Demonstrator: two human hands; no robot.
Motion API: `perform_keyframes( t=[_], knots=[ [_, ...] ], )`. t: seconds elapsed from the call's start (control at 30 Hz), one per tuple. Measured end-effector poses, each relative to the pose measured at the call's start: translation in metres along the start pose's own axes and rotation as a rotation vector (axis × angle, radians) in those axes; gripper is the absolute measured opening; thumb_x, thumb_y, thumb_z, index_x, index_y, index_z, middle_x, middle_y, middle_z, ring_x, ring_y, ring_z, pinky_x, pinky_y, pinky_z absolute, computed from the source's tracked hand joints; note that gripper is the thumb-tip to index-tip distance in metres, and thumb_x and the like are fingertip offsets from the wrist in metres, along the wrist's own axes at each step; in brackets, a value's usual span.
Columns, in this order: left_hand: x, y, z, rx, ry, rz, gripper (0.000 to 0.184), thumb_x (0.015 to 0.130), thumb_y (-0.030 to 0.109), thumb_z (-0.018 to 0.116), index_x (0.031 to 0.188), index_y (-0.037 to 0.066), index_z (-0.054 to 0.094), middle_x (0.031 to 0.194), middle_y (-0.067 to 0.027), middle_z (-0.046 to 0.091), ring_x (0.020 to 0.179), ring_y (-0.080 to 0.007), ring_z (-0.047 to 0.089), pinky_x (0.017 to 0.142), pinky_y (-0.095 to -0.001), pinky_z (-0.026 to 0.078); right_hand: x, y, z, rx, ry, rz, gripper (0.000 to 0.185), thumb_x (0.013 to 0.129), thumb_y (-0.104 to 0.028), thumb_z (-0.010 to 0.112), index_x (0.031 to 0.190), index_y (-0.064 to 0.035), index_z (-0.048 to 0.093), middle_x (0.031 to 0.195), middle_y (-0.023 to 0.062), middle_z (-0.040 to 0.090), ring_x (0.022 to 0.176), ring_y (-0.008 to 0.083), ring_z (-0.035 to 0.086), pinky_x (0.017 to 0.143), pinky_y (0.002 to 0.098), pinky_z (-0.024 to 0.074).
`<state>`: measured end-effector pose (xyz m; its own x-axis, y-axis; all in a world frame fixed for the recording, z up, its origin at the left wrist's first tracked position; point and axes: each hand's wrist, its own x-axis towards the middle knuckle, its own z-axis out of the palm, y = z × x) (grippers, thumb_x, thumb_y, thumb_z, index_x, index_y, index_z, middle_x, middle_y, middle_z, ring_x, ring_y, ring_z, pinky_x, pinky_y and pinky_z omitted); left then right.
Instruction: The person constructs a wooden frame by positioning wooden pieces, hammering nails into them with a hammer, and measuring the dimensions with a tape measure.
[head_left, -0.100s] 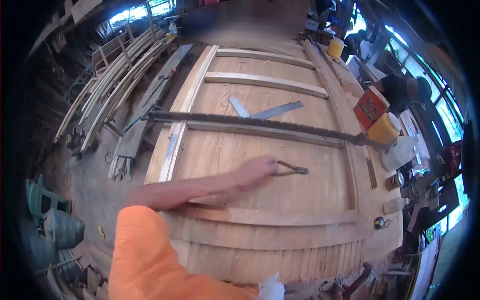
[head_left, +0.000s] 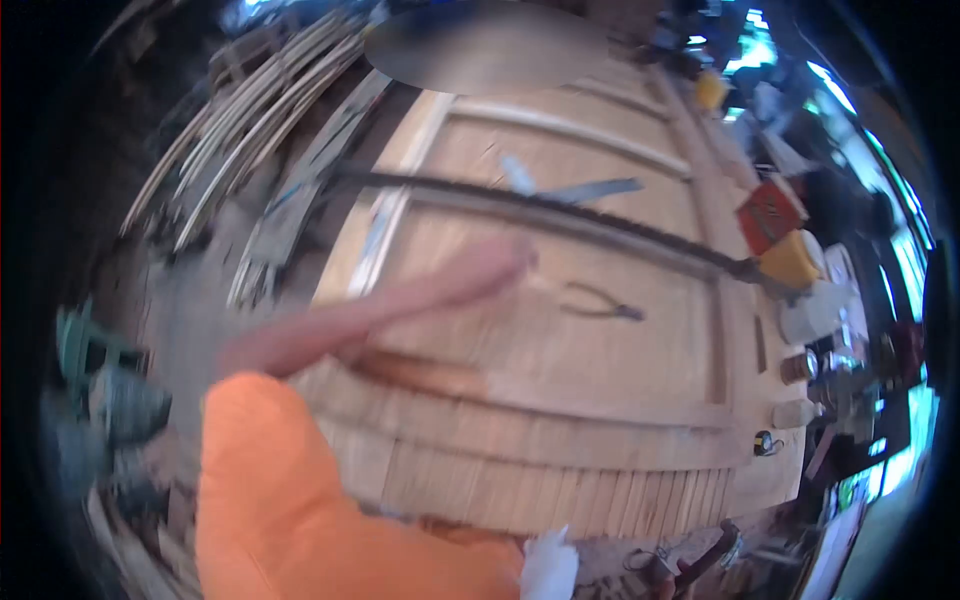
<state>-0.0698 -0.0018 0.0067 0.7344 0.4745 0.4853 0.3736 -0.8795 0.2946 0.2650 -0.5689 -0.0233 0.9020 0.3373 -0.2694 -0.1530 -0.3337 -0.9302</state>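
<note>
brownish, dark-tipped pliers (head_left: 622, 311) lie splayed near the blurred left hand (head_left: 514, 258), whose grip i cannot tell.

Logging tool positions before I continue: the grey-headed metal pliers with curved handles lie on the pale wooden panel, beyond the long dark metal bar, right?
Not beyond: the head view shows the pliers on the near side of the bar, though they do lie on the panel.

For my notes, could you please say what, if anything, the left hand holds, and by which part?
Nothing that can be made out: the left hand is blurred, and the pliers lie apart from it on the wooden panel.
</note>
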Motion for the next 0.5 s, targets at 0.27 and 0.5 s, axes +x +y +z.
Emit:
perform_keyframes(
  t=[0.27,0.5],
  knots=[
    [-0.359,0.066,-0.281,0.413,0.173,-0.812,0.026,0.102,0.015,0.070,0.123,-0.001,0.068,0.107,-0.0160,0.075,0.097,-0.0265,0.072,0.088,-0.0419,0.057,-0.033,-0.004,0.017,-0.169,-0.410,-0.134,0.047,0.101,-0.018,0.073,0.141,0.0008,0.059,0.086,0.0050,0.060,0.064,0.0126,0.054,0.056,0.0270,0.0462],
    [-0.663,0.201,-0.266,0.134,-0.372,-1.508,0.037,0.097,0.030,0.076,0.118,0.000,0.073,0.110,-0.0227,0.077,0.104,-0.0352,0.075,0.089,-0.0469,0.058,-0.124,-0.025,0.049,-0.115,-0.719,-0.151,0.051,0.102,-0.017,0.070,0.146,0.0025,0.056,0.081,0.0001,0.051,0.056,0.0065,0.045,0.046,0.0228,0.0379]
  ],
)
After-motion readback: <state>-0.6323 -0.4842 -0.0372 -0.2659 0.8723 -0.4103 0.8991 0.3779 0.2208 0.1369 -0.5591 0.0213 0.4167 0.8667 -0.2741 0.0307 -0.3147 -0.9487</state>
